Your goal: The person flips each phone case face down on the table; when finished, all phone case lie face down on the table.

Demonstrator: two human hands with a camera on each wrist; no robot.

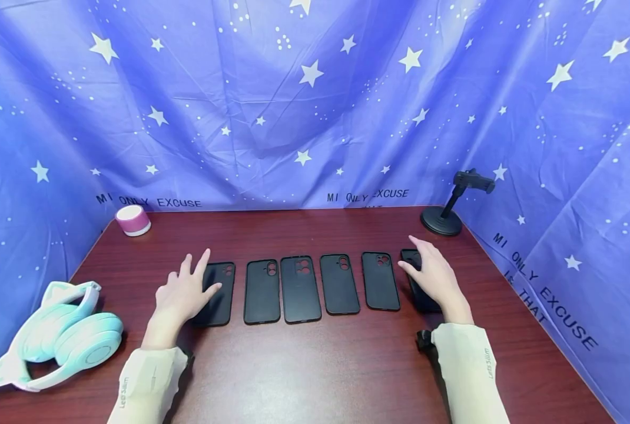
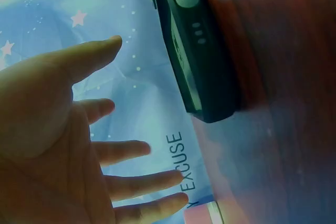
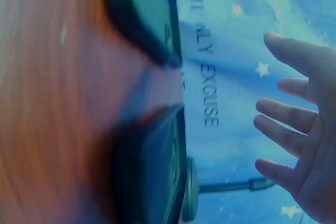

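Note:
Several black phone cases lie in a row across the table, their camera cutouts toward the back. Over the leftmost phone case (image 1: 221, 300) hovers my left hand (image 1: 181, 294), fingers spread and holding nothing; the left wrist view shows its palm apart from the case edge (image 2: 202, 61). My right hand (image 1: 435, 274), also spread with nothing in it, is above the rightmost phone case (image 1: 420, 294) and hides part of it. Between the hands lie a slim case (image 1: 262, 294), a wider case (image 1: 301, 294), another case (image 1: 340, 288) and one tilted slightly (image 1: 381, 285).
Mint cat-ear headphones (image 1: 89, 341) lie at the left of the brown table (image 1: 315, 365). A pink and white round container (image 1: 133, 221) stands at the back left, a black phone stand (image 1: 442, 221) at the back right. A blue star curtain (image 1: 272, 106) hangs behind.

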